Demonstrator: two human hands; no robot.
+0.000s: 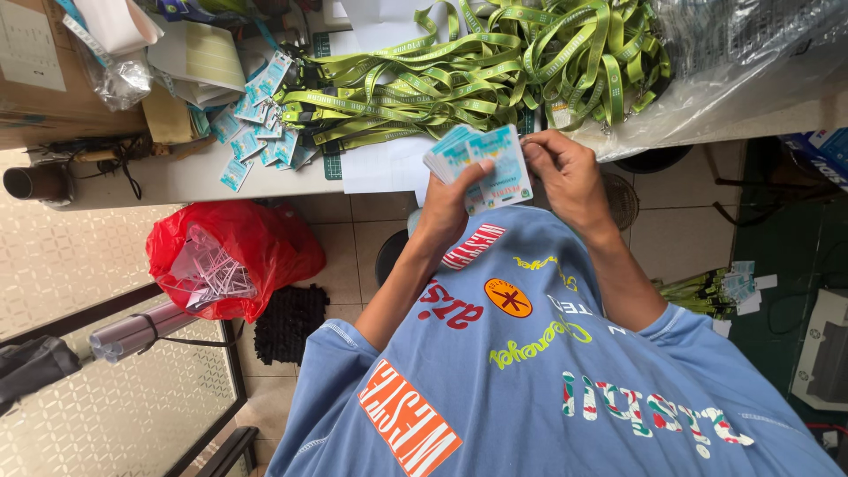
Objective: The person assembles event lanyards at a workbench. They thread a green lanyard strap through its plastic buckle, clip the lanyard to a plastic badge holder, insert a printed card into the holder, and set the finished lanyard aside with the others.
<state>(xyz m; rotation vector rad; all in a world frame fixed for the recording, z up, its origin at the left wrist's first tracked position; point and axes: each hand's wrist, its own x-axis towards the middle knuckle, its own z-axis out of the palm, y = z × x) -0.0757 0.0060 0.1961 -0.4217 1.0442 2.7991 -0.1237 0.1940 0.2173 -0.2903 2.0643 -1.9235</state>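
Observation:
My left hand (448, 201) grips a fanned stack of light-blue and white ID cards (481, 162) just in front of the table edge. My right hand (563, 173) pinches the front card of that stack at its right side. Both forearms rise from my blue printed shirt (548, 371). Behind the hands a big tangle of green lanyards (495, 66) lies across the white table (177, 181).
Several loose ID cards with clips (256, 124) lie left of the lanyards. A red plastic bag (231, 252) of scraps sits on the tiled floor at left. Clear plastic sheeting (751, 62) covers the table's right end. Cardboard box (40, 71) at far left.

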